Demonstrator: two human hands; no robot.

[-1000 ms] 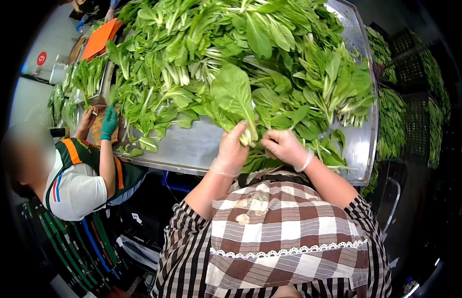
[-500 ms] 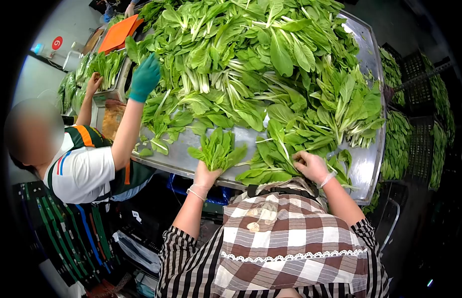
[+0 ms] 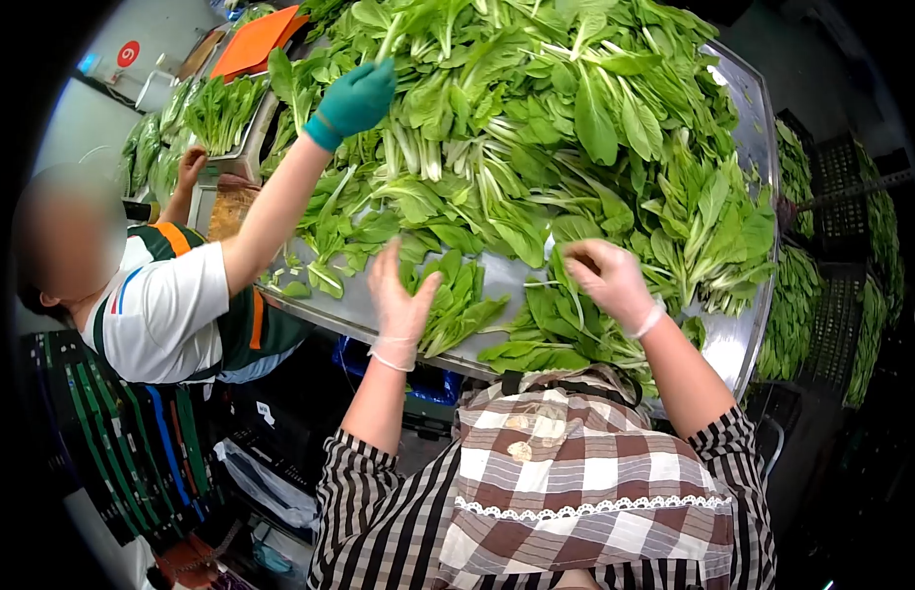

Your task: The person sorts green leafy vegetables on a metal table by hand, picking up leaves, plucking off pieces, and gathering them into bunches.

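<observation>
My left hand (image 3: 402, 300), in a thin clear glove, is open with its fingers apart and slightly blurred. It is beside a small bunch of leafy greens (image 3: 459, 313) on the metal table. My right hand (image 3: 611, 285), gloved the same way, has its fingers curled together over loose leafy greens (image 3: 551, 324) at the near edge. What is between those fingers, if anything, is hidden. Beyond both hands rises a large heap of the same pale-stalked greens (image 3: 517, 128).
A co-worker's teal-gloved hand (image 3: 354, 98) reaches over the heap from the left. An orange board (image 3: 256, 44) lies at the back left, near a tray of greens (image 3: 221, 113). Dark crates (image 3: 836, 305) with more greens stand to the right of the metal table (image 3: 738, 108).
My left hand has let go of the small bunch, which now lies on the table, and has opened. My right hand has risen slightly away from me. The co-worker's gloved hand has reached further right.
</observation>
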